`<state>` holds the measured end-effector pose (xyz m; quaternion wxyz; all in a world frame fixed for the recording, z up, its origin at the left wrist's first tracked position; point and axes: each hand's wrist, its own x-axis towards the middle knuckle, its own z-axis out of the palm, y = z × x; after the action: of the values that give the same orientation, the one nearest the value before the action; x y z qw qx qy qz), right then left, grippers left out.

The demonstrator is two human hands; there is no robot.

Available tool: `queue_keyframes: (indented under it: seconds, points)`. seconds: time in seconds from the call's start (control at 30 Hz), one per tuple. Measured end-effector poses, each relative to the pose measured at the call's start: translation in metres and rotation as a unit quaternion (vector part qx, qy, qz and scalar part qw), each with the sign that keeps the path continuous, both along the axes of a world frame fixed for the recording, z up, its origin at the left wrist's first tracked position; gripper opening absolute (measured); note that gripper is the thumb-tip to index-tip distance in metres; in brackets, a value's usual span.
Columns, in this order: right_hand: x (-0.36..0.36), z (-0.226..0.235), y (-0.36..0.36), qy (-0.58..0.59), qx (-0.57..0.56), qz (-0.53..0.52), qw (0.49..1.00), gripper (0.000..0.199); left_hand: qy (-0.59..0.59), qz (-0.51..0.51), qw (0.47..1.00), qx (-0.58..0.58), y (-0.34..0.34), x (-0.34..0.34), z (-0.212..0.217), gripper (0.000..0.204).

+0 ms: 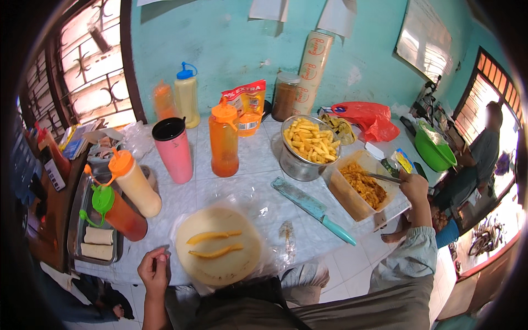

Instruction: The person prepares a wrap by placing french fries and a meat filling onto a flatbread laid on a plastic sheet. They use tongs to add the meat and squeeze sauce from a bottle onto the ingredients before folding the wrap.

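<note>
A round stack of pale flat wrappers [220, 264] lies on clear plastic at the table's near edge. Two wavy strips of orange-yellow sauce [214, 237] cross the top one. My left hand [154, 270] rests just left of the stack, fingers curled in and nothing visible in them. On the right, my right hand [413, 190] grips the handle of a metal spoon [385, 177]. Its tip is buried in shredded orange-brown filling [363, 184] inside a clear plastic tub [342, 192]. Between stack and tub lies a knife [308, 204] with a turquoise handle.
Behind the knife stands a metal pot [302, 168] heaped with fries [311, 140]. Sauce bottles [224, 143] and a pink tumbler [174, 154] line the back and left. A metal tray [77, 236] holds rolled wrappers [98, 245]. Another person [484, 148] stands far right by a green basin [440, 154].
</note>
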<state>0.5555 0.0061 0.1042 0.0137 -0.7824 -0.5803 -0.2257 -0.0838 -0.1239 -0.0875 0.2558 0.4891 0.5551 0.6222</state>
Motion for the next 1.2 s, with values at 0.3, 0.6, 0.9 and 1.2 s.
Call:
queue_keyframes:
  seconds: [0.3, 0.6, 0.9, 1.2]
  points:
    - [-0.087, -0.006, -0.033, 0.243, 0.083, 0.209, 0.944, 0.028, 0.022, -0.008, 1.0, 0.003, 0.005, 0.01, 0.008, 0.014]
    - [-0.292, -0.07, -0.029, 0.172, 0.059, 0.517, 0.837, 0.013, 0.137, 0.008, 0.99, 0.037, -0.004, 0.005, 0.015, 0.017]
    - [-0.328, -0.067, -0.034, 0.092, 0.039, 0.553, 0.827, 0.013, 0.159, 0.001, 0.982, 0.1, -0.005, 0.002, 0.025, 0.014]
    - [-0.327, -0.055, -0.039, 0.063, 0.001, 0.541, 0.839, 0.02, 0.151, 0.005, 0.983, 0.107, -0.008, 0.002, 0.026, 0.012]
